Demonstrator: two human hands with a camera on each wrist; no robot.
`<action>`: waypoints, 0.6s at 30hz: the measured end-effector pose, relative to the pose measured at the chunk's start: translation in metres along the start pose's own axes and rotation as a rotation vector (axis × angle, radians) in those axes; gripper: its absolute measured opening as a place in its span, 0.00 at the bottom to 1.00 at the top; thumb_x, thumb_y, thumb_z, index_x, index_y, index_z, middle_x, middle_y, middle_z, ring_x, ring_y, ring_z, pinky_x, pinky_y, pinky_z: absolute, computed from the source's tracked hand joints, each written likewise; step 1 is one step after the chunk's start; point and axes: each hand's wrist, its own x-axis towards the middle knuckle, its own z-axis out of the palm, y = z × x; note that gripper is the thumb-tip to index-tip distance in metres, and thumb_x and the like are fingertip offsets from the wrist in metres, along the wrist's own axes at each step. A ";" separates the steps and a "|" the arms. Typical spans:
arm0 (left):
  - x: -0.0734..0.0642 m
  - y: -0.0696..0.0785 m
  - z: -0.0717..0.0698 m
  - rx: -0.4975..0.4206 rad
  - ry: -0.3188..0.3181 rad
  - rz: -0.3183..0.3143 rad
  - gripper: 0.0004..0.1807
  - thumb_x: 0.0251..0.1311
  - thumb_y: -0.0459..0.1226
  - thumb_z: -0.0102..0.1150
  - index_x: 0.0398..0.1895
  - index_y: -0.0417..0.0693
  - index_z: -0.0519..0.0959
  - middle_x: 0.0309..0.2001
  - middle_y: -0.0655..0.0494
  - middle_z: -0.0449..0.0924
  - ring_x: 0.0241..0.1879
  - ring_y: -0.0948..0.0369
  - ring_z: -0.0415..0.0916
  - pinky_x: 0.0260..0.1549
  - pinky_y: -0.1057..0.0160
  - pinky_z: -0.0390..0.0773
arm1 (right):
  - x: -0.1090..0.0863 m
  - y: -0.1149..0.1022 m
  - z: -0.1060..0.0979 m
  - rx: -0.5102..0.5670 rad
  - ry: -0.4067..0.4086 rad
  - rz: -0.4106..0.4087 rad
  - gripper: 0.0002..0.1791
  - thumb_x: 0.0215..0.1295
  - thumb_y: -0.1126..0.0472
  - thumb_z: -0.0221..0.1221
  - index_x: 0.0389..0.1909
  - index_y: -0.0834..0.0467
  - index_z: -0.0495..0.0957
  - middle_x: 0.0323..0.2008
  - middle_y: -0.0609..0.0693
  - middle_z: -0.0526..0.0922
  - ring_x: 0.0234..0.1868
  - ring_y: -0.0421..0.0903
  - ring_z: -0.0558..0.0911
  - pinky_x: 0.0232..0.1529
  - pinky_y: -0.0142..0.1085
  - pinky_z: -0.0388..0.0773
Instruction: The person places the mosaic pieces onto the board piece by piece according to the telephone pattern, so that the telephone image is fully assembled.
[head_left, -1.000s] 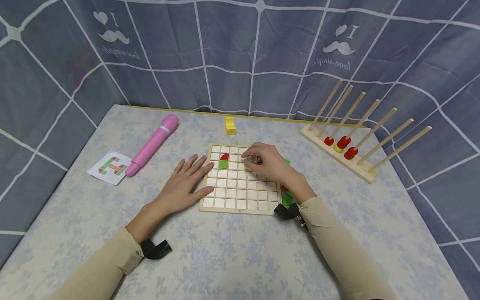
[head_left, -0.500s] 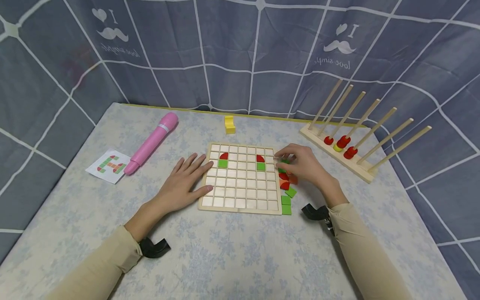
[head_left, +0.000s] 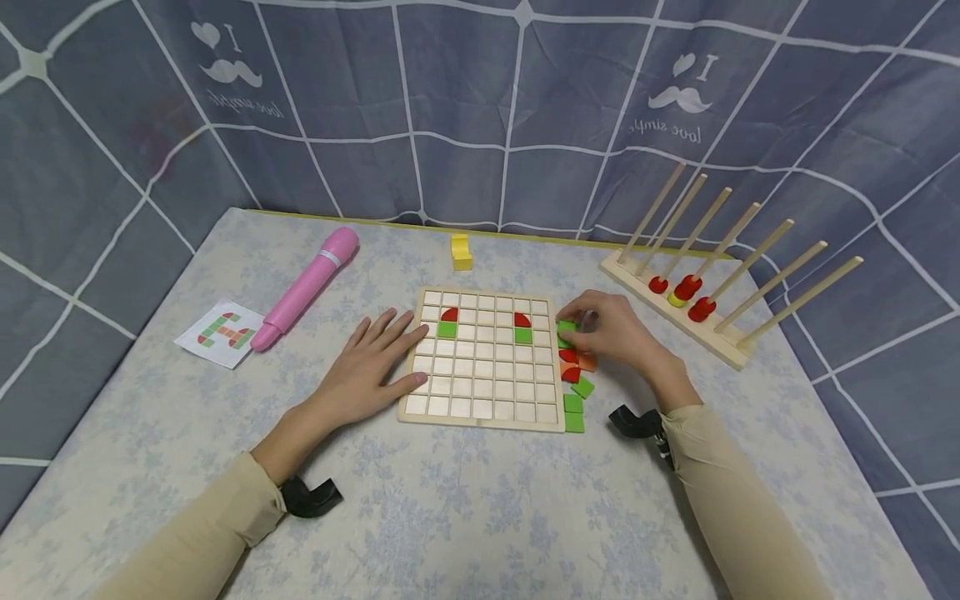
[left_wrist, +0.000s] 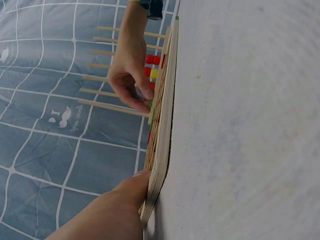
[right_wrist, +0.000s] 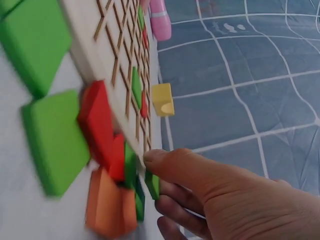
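L hand (head_left: 367, 371) lies open — fingers spread, tips on edge of board (head_left: 480, 390), ctr of frame. R hand (head_left: 611, 329) pinches green tile (right_wrist: 152, 185) — just R of board, nr red tiles (head_left: 572, 375).

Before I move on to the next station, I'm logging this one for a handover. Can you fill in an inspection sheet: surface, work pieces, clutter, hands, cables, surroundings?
Surface: pale table, blue floral pattern.
Work pieces: wooden grid board with two red pieces, each with a green square on its near side; loose pieces in green, red and orange along its right edge.
Clutter: pattern card, pink stick, yellow block, peg rack with red and yellow beads.
Hands: left hand spread at the board's left edge; right hand pinching a green piece.
Cables: nothing seen.
Surroundings: blue-grey curtain, white lines.
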 end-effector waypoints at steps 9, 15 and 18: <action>-0.001 0.000 -0.002 0.001 0.000 -0.001 0.42 0.72 0.55 0.60 0.84 0.53 0.61 0.84 0.45 0.53 0.85 0.43 0.43 0.82 0.37 0.39 | 0.042 -0.033 0.020 0.074 -0.007 -0.068 0.13 0.64 0.61 0.74 0.49 0.60 0.89 0.41 0.52 0.87 0.41 0.50 0.84 0.46 0.46 0.85; 0.000 0.001 -0.001 -0.002 -0.002 -0.004 0.42 0.72 0.55 0.61 0.84 0.53 0.61 0.84 0.45 0.53 0.85 0.43 0.43 0.82 0.38 0.39 | 0.071 -0.056 0.042 0.070 -0.047 -0.111 0.14 0.66 0.60 0.73 0.50 0.59 0.89 0.42 0.51 0.86 0.41 0.48 0.85 0.44 0.41 0.84; 0.000 0.002 -0.001 -0.005 -0.002 -0.006 0.42 0.72 0.55 0.61 0.84 0.52 0.61 0.84 0.45 0.54 0.85 0.43 0.44 0.82 0.37 0.39 | 0.079 -0.064 0.050 0.084 -0.067 -0.112 0.14 0.66 0.60 0.73 0.51 0.59 0.89 0.43 0.51 0.86 0.42 0.47 0.84 0.45 0.41 0.83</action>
